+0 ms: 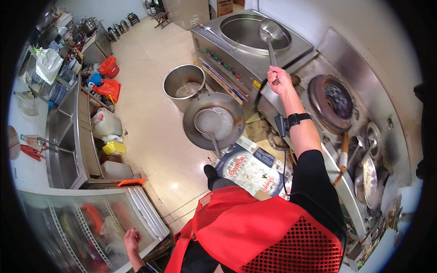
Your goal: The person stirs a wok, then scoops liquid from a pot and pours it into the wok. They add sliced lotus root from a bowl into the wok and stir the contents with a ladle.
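My right hand [280, 80] grips the handle of a large metal ladle [270, 31], whose bowl hangs over the round opening of a stainless steel cooker [227, 42]. My left hand [132, 239] is low at the left, fingers curled, in front of a fridge with a glass door [85, 232]; I cannot tell whether it holds anything. A wok [191, 131] rests low in front of me, with a round strainer [207, 120] lying in it over cloudy liquid. Just beyond the wok stands a deep metal pot [184, 102] with some residue at its bottom.
A wok burner [329, 102] is at the right, with pans [369, 181] and ladles nearer me. Flattened printed cardboard [251, 170] covers the floor by my foot. Along the left are a steel sink [65, 136], plastic jugs [106, 124] and a red bucket [109, 68].
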`<state>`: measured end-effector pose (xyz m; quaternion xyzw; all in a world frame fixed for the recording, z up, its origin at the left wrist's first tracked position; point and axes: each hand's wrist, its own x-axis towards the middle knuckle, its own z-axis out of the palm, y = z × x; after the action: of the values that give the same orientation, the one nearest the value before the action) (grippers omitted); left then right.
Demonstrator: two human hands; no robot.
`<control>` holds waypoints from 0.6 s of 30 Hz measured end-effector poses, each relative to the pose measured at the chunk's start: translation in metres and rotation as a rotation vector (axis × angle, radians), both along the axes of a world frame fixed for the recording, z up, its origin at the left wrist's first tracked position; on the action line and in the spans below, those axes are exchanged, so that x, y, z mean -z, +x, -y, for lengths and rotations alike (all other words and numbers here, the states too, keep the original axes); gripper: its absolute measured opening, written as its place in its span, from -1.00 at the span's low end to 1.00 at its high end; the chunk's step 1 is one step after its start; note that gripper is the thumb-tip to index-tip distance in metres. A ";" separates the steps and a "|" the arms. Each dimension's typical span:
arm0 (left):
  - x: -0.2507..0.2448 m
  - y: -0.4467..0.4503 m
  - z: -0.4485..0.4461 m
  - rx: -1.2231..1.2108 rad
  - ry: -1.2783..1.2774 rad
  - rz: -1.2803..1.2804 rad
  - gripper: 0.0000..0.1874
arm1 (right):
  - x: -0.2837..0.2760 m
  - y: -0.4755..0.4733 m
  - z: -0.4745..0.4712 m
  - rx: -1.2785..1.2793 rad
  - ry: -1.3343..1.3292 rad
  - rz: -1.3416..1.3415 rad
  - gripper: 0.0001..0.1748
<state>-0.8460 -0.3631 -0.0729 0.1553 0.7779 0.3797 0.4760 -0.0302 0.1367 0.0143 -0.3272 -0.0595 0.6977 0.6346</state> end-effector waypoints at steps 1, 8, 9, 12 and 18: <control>0.000 -0.020 0.000 -0.051 0.000 -0.033 -0.80 | 0.010 -0.011 -0.032 0.007 -0.041 -0.003 -0.84; 0.013 -0.101 -0.026 -0.321 -0.112 0.128 -0.80 | 0.038 -0.068 -0.188 0.101 -0.075 0.114 -0.79; 0.015 -0.108 -0.039 -0.361 -0.134 0.134 -0.80 | 0.042 -0.079 -0.207 0.133 -0.057 0.120 -0.79; 0.015 -0.149 -0.110 -0.362 -0.181 0.176 -0.80 | 0.042 -0.098 -0.261 0.110 -0.028 -0.128 -0.80; 0.012 -0.267 -0.328 -0.183 -0.105 0.116 -0.79 | 0.028 -0.134 -0.315 0.035 -0.067 -0.286 -0.77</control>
<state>-1.1129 -0.0353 -0.0852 0.0364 0.7786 0.3888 0.4912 -0.1641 0.4521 -0.0136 -0.2465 0.0606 0.7276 0.6373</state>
